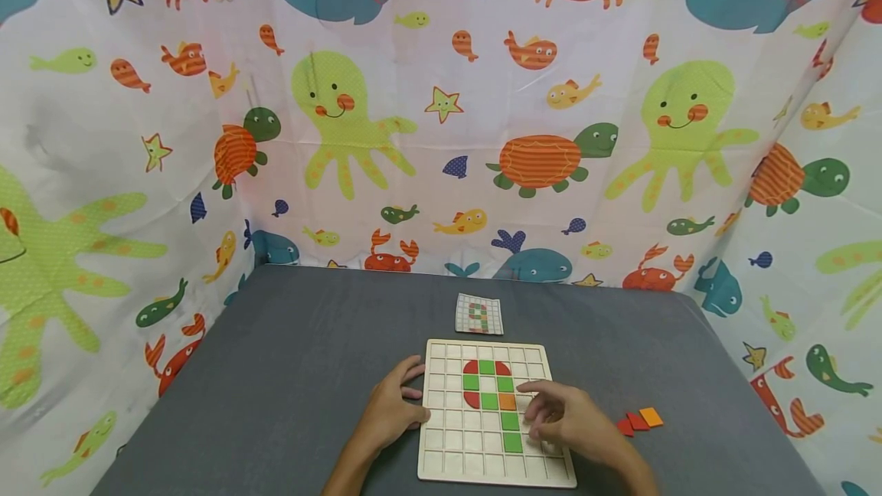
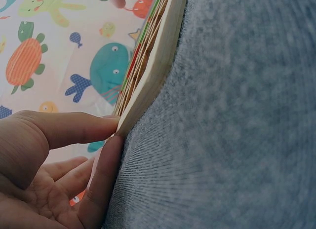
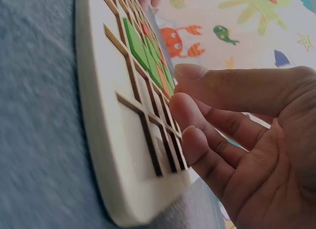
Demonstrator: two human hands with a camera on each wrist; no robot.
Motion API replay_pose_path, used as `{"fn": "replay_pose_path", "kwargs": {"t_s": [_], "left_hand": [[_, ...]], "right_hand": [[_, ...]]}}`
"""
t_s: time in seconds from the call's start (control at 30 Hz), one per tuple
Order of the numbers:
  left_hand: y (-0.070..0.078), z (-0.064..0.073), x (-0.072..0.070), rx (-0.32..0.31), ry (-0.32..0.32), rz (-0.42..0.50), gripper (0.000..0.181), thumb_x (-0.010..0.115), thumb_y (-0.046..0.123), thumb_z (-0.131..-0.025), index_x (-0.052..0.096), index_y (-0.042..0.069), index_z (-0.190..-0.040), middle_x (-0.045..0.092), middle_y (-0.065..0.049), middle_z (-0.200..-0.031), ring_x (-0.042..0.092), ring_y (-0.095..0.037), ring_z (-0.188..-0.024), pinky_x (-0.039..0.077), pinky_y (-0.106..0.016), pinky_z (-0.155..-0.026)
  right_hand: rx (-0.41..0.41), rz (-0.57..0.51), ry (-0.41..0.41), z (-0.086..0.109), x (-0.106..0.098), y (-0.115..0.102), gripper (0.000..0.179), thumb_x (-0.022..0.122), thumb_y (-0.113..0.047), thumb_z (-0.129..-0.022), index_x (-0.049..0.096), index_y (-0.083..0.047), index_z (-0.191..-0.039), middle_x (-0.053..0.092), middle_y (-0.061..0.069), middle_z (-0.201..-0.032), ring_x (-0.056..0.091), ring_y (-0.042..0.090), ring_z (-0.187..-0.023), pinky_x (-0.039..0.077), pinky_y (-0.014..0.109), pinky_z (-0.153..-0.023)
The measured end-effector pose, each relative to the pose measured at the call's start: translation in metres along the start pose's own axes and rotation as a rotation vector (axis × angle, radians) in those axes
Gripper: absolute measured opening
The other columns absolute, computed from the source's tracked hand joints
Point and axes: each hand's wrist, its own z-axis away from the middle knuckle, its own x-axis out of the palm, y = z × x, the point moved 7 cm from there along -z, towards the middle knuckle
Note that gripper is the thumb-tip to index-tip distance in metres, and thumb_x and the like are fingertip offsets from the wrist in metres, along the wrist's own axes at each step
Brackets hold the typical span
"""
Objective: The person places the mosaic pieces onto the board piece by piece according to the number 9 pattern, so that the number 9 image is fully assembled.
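In the head view, the wooden board lies on the grey tabletop, coloured tiles set in its squares. The left hand is at its left edge; the right hand is over its right side, just beside the green tiles. A low sweep of that wrist could scatter the loose tiles near the forearm. Misreading the pattern card, beyond the board, could put a tile in the wrong square.

In the left wrist view, the grip pinches the board's edge between thumb and finger; an uneven pull could tilt or slide it.

In the right wrist view, the grip is slightly spread, fingers bent, nothing visible between them; dropping carelessly, they could dislodge a set tile.
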Motion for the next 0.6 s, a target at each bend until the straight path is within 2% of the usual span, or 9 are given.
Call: {"fn": "replay_pose_path", "kwargs": {"t_s": [0.37, 0.6], "left_hand": [[0.001, -0.001, 0.0, 0.005, -0.002, -0.004, 0.096, 0.08, -0.01, -0.072, 0.045, 0.005, -0.159, 0.058, -0.016, -0.155, 0.064, -0.029, -0.109, 0.062, -0.039, -0.064], [0.0, 0.0, 0.0, -0.001, -0.003, 0.003, 0.096, 0.08, -0.011, -0.07, 0.046, 0.005, -0.159, 0.058, -0.016, -0.154, 0.064, -0.028, -0.109, 0.062, -0.039, -0.063]], "right_hand": [[0.051, 0.045, 0.165, 0.016, -0.041, 0.016, 0.063, 0.084, -0.006, -0.087, 0.06, 0.003, -0.144, 0.072, 0.015, -0.106, 0.069, 0.017, -0.089, 0.058, 0.026, -0.078], [0.046, 0.063, 0.275, 0.031, -0.066, 0.022, 0.064, 0.085, -0.004, -0.086, 0.06, 0.003, -0.144, 0.073, 0.017, -0.108, 0.071, 0.016, -0.091, 0.059, 0.028, -0.075]]}}
